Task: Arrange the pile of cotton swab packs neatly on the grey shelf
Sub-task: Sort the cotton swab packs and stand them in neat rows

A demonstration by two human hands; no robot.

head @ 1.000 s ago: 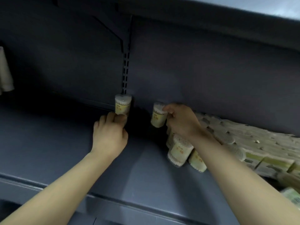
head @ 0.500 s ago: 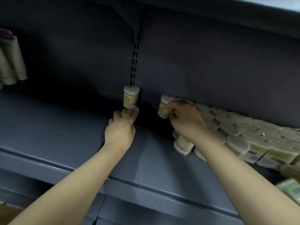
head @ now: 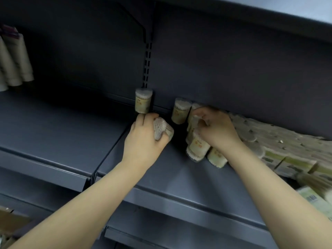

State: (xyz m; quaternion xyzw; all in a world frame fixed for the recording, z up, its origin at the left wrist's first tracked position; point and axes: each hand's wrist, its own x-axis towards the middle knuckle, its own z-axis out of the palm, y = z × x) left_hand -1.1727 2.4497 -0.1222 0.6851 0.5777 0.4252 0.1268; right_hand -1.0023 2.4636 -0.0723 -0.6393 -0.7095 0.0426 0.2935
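The left hand is curled round a cotton swab pack on the grey shelf, holding it tipped over so that its long axis leans to the right and the white swab ends face the camera. Just behind that hand a second pack stands upright against the back panel, at the foot of the slotted upright, its long axis vertical. To the right, apart from it, a third pack also stands on its end, leaning slightly. The right hand has its fingers bent into the near end of the pile of packs, but blur hides whether they grip one. Below that hand two packs lie tipped towards the shelf's front edge. The pile runs rightwards along the back panel. Pale tubes stand at far left
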